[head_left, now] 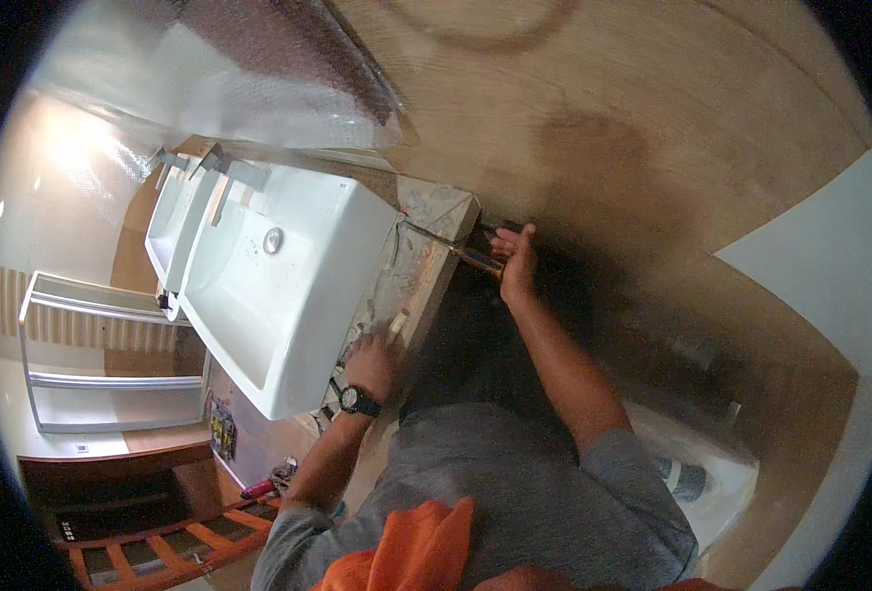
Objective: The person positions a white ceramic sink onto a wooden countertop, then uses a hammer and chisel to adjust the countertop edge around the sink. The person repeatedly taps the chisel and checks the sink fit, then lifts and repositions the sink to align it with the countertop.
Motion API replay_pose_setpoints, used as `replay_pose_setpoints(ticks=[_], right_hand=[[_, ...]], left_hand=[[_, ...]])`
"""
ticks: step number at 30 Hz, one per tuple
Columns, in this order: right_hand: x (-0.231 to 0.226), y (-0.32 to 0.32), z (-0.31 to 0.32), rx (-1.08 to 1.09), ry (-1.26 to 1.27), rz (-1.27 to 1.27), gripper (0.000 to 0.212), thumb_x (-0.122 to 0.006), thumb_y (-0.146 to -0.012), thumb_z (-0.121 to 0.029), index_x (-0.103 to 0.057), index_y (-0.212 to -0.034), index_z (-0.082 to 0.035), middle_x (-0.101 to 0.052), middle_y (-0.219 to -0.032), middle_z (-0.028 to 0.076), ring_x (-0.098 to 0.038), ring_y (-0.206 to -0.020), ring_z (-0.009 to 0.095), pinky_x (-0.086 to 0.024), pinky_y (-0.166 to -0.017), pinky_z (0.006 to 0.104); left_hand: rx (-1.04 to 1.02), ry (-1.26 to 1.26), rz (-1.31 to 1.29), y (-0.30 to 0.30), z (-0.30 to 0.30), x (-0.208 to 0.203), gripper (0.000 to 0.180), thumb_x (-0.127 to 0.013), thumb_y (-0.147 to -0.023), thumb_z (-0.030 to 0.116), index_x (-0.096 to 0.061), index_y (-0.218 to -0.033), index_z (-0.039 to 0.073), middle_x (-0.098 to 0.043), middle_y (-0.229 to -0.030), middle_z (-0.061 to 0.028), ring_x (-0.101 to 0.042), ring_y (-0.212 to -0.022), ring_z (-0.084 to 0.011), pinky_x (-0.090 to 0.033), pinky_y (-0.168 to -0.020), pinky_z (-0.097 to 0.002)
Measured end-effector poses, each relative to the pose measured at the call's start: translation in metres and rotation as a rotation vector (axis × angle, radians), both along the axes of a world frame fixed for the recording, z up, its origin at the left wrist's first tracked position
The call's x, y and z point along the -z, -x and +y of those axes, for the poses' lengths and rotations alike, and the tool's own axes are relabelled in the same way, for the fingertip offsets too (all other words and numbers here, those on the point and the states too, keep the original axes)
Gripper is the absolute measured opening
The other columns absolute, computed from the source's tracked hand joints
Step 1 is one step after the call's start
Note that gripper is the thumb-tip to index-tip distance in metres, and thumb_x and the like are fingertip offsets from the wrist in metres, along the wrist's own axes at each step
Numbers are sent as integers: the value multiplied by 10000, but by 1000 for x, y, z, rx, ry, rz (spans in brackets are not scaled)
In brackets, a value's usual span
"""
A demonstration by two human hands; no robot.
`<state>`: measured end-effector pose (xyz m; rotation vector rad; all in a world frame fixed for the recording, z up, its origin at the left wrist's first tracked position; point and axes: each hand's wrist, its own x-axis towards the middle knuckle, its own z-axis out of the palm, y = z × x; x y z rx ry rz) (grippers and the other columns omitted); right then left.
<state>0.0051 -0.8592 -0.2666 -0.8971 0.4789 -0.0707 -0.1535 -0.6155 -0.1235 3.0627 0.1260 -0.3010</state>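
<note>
My right hand (516, 261) is closed around the handle of a long screwdriver (458, 250), with some fingers raised off it. The screwdriver's thin shaft points left, and its tip reaches the near corner of a white rectangular washbasin (342, 246). My left hand (372, 366), below a wristwatch, lies with fingers stretched on the countertop edge against the basin's lower side. Part of its fingers is hard to make out. A small pale piece (398, 320) lies just beyond it. The countertop strip (426, 258) beside the basin is rough and littered with debris.
A second white basin (165, 222) stands farther left, with grey taps (244, 172) behind. Plastic sheeting (219, 89) hangs at the upper left. An orange ladder (160, 547) and scattered tools (273, 480) are at lower left. A white bath or toilet fixture (731, 483) sits at my right.
</note>
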Motion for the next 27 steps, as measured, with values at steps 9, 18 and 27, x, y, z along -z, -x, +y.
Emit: replay_pose_setpoints(ticks=[9, 18, 27], right_hand=[[-125, 82, -34, -16, 1113, -523, 373, -652, -922, -336, -659, -1139, -33, -619, -1156, 195, -582, -1089, 363, -448, -973, 478], [-198, 146, -45, -1312, 1397, -463, 889, -749, -818, -281, -280, -1542, -64, -694, -997, 257, -681, -885, 439, -541, -763, 526], [-160, 222, -136, -762, 1270, 117, 416, -692, -911, -425, -661, -1042, -31, -686, -816, 196, -684, -741, 387, -532, -682, 507]], left_hand=[[18, 384, -79, 30, 6, -34, 406, -631, -955, 287, -584, -1284, 55, -585, -1184, -228, -599, -1079, -426, -506, -913, -488], [660, 351, 171, -1, -101, -83, 397, -684, -893, 356, -661, -1157, 62, -647, -1054, -188, -666, -934, -389, -557, -779, -478], [1249, 646, -196, 10, -94, -80, 313, -768, -798, 299, -710, -1070, 155, -677, -938, -63, -644, -833, -274, -522, -734, -418]])
